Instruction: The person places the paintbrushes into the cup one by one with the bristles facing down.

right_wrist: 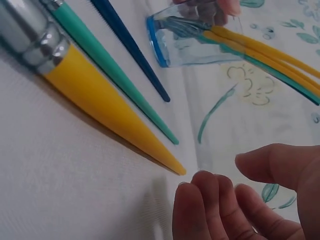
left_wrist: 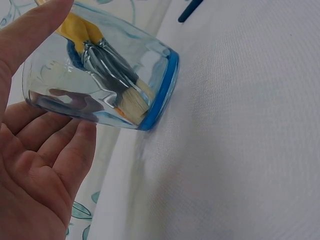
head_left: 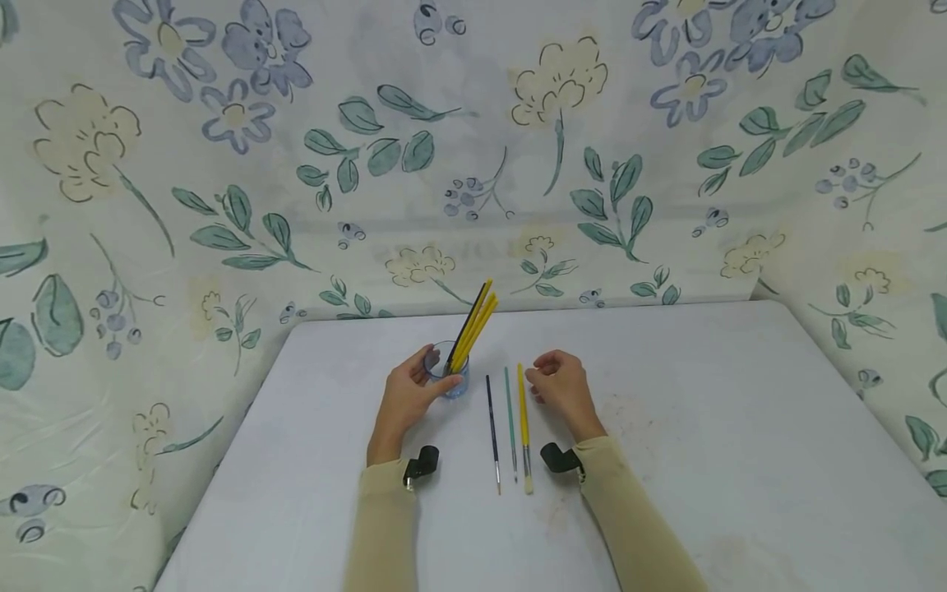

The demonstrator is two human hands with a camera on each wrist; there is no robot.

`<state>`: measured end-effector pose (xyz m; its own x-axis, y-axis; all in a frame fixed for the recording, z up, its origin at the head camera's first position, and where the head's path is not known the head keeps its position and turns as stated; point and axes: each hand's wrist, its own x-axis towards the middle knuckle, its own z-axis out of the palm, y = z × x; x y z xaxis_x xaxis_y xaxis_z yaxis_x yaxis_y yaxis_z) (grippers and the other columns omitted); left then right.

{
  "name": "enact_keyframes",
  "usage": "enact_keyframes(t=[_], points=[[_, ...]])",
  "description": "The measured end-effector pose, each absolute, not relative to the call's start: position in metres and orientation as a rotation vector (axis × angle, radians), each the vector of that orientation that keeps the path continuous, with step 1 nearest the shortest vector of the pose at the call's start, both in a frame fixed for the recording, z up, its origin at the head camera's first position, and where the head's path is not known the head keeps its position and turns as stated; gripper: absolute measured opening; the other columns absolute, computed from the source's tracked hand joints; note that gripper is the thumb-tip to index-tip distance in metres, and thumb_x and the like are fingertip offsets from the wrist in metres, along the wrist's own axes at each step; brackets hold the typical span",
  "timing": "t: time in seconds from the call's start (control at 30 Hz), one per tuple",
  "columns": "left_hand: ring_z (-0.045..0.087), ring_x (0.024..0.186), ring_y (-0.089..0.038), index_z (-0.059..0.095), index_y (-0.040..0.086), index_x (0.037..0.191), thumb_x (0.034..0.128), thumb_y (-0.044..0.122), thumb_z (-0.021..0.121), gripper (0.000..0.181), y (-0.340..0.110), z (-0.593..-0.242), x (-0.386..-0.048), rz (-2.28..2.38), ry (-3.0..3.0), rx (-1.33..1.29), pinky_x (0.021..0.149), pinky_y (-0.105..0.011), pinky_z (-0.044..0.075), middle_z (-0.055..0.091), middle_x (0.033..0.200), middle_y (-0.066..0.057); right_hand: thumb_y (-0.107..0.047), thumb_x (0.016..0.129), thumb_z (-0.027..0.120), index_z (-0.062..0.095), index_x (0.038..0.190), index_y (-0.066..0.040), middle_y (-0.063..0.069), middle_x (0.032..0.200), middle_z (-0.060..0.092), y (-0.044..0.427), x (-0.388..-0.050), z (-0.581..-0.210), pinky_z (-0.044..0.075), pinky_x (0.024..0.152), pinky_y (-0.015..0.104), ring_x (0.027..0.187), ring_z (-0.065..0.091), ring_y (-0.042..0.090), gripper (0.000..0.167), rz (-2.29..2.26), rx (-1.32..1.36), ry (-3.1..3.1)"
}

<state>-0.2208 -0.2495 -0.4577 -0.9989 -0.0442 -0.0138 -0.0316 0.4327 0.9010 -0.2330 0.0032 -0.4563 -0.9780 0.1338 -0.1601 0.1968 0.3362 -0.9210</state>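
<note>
No readable text, label, brand, number or sign in any of the 3 views.

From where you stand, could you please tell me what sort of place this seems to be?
It looks like a craft or art workspace, perhaps a makeshift one: a white tabletop, floral sheeting behind it, and three paintbrushes lying near a clear cup that holds more.

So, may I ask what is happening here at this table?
The person's left hand holds a clear glass with several brushes leaning in it, bristles down. The right hand holds nothing and is near a yellow brush. That brush lies on the table beside a green brush and a dark blue brush.
</note>
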Motion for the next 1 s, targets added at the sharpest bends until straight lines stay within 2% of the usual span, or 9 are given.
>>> enact_keyframes(t=[0.4,0.73,1.0], points=[[0.046,0.151,-0.028,0.039,0.011,0.16,0.0837,0.042,0.086,0.095,-0.2493,-0.4591,-0.222,-1.683,-2.637,0.077,0.125,-0.037,0.04,0.051,0.159,-0.013,-0.018,0.093,0.072,0.067,0.116,-0.004,0.012,0.098,0.07,-0.0002,-0.2304,-0.4622,0.053,0.057,0.022,0.067,0.065,0.016,0.028,-1.519,0.202,2.577],[0.045,0.151,-0.028,0.038,0.012,0.16,0.0838,0.044,0.086,0.096,-0.2488,-0.4583,-0.2218,-1.657,-2.663,0.077,0.125,-0.038,0.04,0.05,0.16,-0.013,-0.018,0.091,0.076,0.067,0.114,-0.003,0.011,0.098,0.071,-0.0031,-0.2285,-0.4622,0.053,0.059,0.021,0.069,0.067,0.016,0.029,-1.412,0.202,2.543],[0.046,0.151,-0.029,0.039,0.011,0.16,0.0841,0.043,0.085,0.095,-0.2491,-0.4574,-0.2204,-1.654,-2.66,0.094,0.125,-0.039,0.04,0.05,0.159,-0.013,-0.011,0.083,0.079,0.067,0.114,-0.002,0.011,0.096,0.071,-0.0066,-0.2247,-0.4585,0.053,0.061,0.022,0.074,0.065,0.018,0.033,-1.298,0.152,2.606]])
